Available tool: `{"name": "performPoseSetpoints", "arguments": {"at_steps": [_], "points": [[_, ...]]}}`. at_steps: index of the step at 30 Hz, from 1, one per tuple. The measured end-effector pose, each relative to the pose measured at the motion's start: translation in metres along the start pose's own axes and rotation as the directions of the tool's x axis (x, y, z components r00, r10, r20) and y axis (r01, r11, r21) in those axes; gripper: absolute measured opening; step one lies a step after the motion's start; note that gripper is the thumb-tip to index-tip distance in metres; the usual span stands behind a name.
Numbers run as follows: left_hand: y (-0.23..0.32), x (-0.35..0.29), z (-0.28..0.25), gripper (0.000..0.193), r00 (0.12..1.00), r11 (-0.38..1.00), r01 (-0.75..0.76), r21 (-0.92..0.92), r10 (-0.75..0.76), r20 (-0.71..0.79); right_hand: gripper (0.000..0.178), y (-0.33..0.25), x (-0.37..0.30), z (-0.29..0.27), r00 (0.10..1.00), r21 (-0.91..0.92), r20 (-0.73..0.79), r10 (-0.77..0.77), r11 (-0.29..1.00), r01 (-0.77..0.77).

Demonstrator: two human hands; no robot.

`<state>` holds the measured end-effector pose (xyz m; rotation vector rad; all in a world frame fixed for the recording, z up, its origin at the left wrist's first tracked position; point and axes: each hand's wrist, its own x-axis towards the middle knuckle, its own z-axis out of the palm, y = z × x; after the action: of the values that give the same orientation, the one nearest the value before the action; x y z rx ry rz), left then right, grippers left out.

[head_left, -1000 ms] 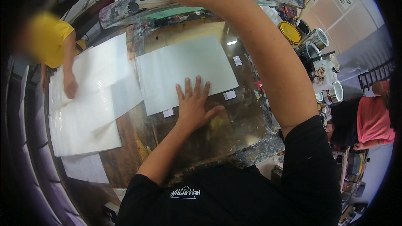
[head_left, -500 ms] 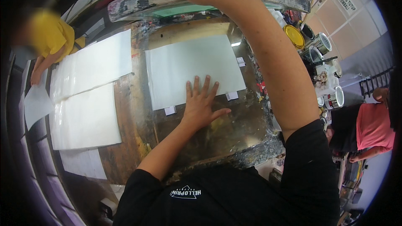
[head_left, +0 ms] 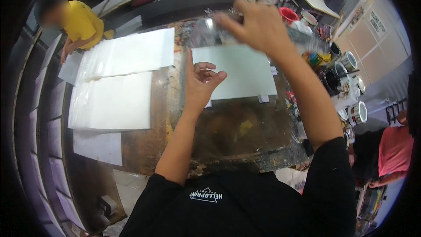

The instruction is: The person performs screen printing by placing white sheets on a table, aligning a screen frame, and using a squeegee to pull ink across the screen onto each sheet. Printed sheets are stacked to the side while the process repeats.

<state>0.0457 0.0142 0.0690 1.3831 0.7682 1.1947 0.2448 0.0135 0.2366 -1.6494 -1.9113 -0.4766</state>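
Observation:
A pale greenish-white sheet of paper (head_left: pixel 245 72) lies on the dark, stained tabletop (head_left: pixel 245 136). Small white tabs (head_left: pixel 263 98) sit along its near and right edges. My left hand (head_left: pixel 201 81) is raised over the sheet's left edge, index finger pointing up, the others loosely bent and the thumb apart; it holds nothing. Beyond the sheet, my right hand (head_left: pixel 263 28) is up in the air and smeared by motion. A blurred, ink-stained frame edge (head_left: pixel 309 43) runs behind the right wrist. Whether the fingers grip anything is unclear.
Two stacks of white sheets (head_left: pixel 112 101) lie at the left. Paint cans and tubs (head_left: pixel 348 61) crowd the right side. A person in a yellow shirt (head_left: pixel 85 24) handles a sheet at the far left; another in a pink top (head_left: pixel 394 151) is at the right.
My left hand has lifted off the sheet and its fingers have bent. My right hand has come down and nearer from the top edge. The whole view has shifted.

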Motion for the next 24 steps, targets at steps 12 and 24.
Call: {"name": "performPoseSetpoints", "arguments": {"at_steps": [12,24], "points": [[-0.061,-0.088,-0.034,0.126,0.995,0.398,-0.095,0.912,0.043,0.085,0.041,-0.026,-0.209,0.078,0.850,0.006,0.520,0.080,0.995,-0.097],[-0.064,-0.087,-0.040,0.125,0.990,0.487,-0.141,0.862,0.067,0.124,0.032,0.093,-0.043,0.217,0.835,-0.133,0.525,0.166,0.985,-0.113]]}}
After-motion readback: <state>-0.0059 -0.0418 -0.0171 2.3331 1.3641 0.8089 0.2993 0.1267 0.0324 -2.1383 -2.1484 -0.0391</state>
